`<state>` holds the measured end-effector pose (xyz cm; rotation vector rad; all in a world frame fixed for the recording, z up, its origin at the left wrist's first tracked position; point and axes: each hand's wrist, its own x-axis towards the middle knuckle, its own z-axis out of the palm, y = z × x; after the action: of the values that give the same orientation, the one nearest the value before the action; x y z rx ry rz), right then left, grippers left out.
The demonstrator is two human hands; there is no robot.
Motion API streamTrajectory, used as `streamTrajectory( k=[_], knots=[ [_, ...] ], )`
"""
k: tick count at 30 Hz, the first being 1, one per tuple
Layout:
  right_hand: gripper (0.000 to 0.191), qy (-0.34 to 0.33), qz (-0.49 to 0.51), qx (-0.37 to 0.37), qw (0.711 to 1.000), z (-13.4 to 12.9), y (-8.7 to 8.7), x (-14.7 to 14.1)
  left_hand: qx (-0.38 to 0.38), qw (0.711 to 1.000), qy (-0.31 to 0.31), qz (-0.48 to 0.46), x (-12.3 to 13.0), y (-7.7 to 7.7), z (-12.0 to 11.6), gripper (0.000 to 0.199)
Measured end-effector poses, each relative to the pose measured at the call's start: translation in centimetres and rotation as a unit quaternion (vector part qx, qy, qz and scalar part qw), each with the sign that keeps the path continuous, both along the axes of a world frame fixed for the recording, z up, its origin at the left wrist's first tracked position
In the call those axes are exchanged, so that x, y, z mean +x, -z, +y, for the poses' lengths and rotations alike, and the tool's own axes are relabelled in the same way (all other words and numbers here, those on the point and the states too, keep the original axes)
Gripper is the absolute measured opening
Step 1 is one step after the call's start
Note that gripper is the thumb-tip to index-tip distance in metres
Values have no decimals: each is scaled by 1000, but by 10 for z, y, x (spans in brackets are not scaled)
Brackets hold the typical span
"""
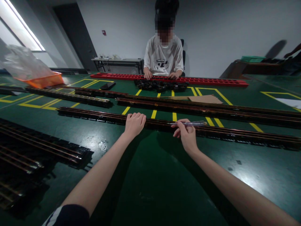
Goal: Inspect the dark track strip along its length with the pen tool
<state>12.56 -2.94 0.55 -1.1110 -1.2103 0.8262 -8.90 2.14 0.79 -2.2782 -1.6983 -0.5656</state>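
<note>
A long black strip with copper-coloured rods (103, 116) lies across the green table in front of me. My left hand (135, 124) is closed over it left of centre, fingers curled over its far edge. To the right, my right hand (187, 133) pinches a slim screwdriver (196, 123) with a clear, purplish handle. The screwdriver lies nearly level just above the strip, its thin end pointing left toward my left hand. Whether its tip touches the strip I cannot tell.
More black strips (207, 108) lie behind, and others are stacked at the left (42, 141). Across the table, a person (163, 56) has both hands at a red slotted rail (211, 82) behind a black heap (160, 85). Cardboard (205, 99) and an orange bin (45, 81) stand farther off.
</note>
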Motion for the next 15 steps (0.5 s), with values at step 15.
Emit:
streamTrajectory(
  k=[15],
  knots=[
    [20,1,-5,-6,1000,0,0,0,14,1000,-4,2,0,2,0,43]
  ],
)
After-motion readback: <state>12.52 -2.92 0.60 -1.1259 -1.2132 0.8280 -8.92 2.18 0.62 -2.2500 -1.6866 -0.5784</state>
